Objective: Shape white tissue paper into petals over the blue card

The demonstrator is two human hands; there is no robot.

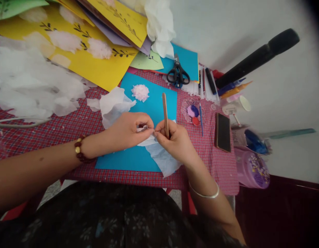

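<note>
Over a blue sheet of paper [130, 160], my two hands meet fingertip to fingertip. My left hand [132, 129] is closed in a pinch on a small bit of thin white tissue paper [146, 140]. A flat wooden stick [165, 108] stands up out of my right hand [176, 139], gripped in its closed fingers, while its thumb and index tip also touch the tissue. Beneath the right hand lies a loose piece of white tissue [166, 160]. Another crumpled tissue [115, 105] is beside my left hand. A ruffled pale pink paper flower [140, 92] rests on the blue sheet.
Torn tissue [32, 79] heaps at left, below yellow sheets [97, 74] with pink flowers and painted leaves. Scissors [178, 74] lie at the back. To the right are a paint palette [192, 112], a thin brush [201, 119], a phone [222, 132] and a pink container [248, 168].
</note>
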